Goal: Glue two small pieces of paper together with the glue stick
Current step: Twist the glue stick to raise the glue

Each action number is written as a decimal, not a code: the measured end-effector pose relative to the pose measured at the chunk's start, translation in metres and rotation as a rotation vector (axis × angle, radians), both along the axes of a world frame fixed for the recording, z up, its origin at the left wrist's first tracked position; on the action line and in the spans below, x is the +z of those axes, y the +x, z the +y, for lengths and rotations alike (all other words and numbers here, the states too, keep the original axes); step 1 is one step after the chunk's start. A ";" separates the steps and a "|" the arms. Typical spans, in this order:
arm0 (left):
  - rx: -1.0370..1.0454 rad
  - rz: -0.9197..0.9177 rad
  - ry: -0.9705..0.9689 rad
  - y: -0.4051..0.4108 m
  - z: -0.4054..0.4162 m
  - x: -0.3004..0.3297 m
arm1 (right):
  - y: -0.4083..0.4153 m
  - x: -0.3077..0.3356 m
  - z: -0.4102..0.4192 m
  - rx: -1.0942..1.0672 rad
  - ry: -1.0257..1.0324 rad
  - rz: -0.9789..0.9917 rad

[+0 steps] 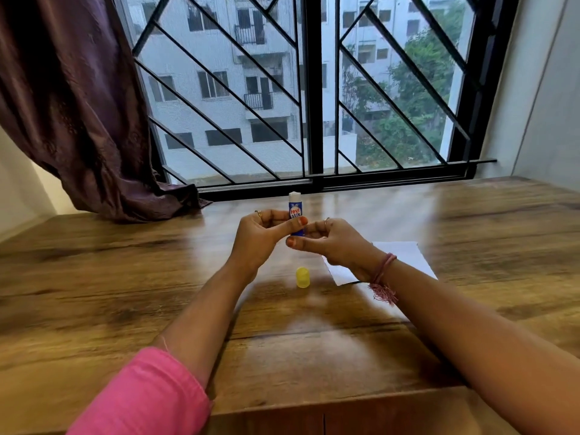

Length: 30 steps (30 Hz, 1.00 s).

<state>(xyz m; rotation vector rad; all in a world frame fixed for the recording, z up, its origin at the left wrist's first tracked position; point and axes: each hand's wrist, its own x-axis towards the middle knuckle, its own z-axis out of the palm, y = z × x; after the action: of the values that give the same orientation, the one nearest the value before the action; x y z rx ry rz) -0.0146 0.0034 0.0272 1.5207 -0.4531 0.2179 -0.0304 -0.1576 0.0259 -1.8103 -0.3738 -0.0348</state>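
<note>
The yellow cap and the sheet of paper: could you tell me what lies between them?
Only bare wooden table between the yellow cap and the paper, in the head view.

Wooden table (125,277), purple curtain (78,105), barred window (314,89), buildings outside

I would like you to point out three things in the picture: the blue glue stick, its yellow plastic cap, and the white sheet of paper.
Blue glue stick (295,211): head view, on the printed label.
Yellow plastic cap (303,277): head view, on its side wall.
White sheet of paper (408,255): head view, on the bare part beyond the right wrist.
</note>
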 end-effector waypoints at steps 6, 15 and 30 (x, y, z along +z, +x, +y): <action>0.011 -0.013 0.015 0.000 -0.001 -0.002 | 0.003 -0.003 0.003 -0.085 0.089 -0.062; 0.013 -0.021 0.014 0.002 0.001 -0.001 | -0.001 0.004 0.001 0.075 0.119 -0.043; 0.007 -0.025 0.020 0.004 0.001 -0.002 | 0.003 -0.004 0.005 -0.079 0.065 -0.091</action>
<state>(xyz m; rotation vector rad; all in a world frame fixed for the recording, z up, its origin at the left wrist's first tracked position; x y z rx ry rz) -0.0103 0.0044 0.0255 1.5410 -0.4708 0.2387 -0.0277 -0.1527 0.0224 -1.7626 -0.3611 -0.1826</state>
